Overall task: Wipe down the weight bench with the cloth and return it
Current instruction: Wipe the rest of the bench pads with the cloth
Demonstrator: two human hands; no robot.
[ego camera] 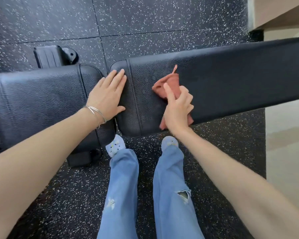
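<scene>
Mid-wipe, by my read. Left to right: seat pad (38,100) on the left looks dry and untouched, but I can't tell from the surface whether it's been wiped. Left hand (107,94) lies flat, fingers spread, bracing across the gap between seat pad and long back pad (231,80). Right hand (178,109) is closed around the bunched reddish cloth (169,85), index finger raised, cloth pressed on the back pad near its front edge, just right of the seam. No visible streaks or wet marks anywhere, so coverage is unclear. Rest of the back pad out to the right likely remains, plus returning the cloth; its home spot isn't in view.
</scene>
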